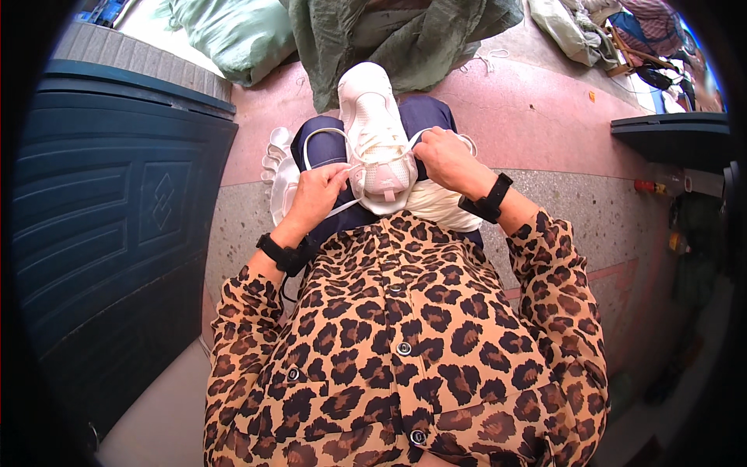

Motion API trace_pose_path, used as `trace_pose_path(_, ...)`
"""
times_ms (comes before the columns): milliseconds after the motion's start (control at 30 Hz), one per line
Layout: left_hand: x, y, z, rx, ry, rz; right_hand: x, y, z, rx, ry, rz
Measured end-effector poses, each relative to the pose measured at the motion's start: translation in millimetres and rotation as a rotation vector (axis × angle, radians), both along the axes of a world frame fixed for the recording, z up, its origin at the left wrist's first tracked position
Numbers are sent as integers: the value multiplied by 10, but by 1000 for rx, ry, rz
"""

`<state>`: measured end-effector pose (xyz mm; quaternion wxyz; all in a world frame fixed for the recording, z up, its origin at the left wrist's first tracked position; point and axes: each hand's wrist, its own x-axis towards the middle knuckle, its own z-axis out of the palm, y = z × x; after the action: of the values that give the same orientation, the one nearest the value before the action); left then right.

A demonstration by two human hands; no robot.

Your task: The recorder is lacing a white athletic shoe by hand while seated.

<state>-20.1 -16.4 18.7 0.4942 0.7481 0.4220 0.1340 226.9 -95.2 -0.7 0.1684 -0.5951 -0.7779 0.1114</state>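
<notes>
A white and pale pink sneaker [370, 109] lies across my lap, its toe pointing away from me and its heel near my waist. White lace runs criss-cross over its tongue. At the shoe's left side my left hand [317, 191] pinches the shoelace [308, 148], which arches in a loop above the fingers. On the other side my right hand [447, 159] grips lace too, and a short loop sticks out past its knuckles. Between both hands the lace crosses the shoe's upper. Cream-coloured bundled strands [443, 205], perhaps more laces, rest on my right thigh.
Beside my left leg is a white scalloped plastic item [278, 167]. Green sacks [389, 47] lie ahead of my knees. A dark blue panelled door [117, 179] stands at left, and another dark panel edge [669, 134] juts in at right. Loose white string [490, 57] lies on the floor.
</notes>
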Motion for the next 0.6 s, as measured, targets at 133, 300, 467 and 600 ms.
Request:
trace_pose_path(133, -20, -24, -92, 161, 51, -1, -92, 76, 104, 3, -262, 54)
trace_pose_path(300, 50, -26, -103, 419, 211, -25, -226, 152, 167, 23, -485, 192)
trace_pose_path(467, 132, -15, -45, 544, 326, -106, -156, 128, 114, 35, -263, 71)
trace_pose_path(600, 176, -13, -56, 686, 370, -205, -138, 42, 98, 17, -65, -124)
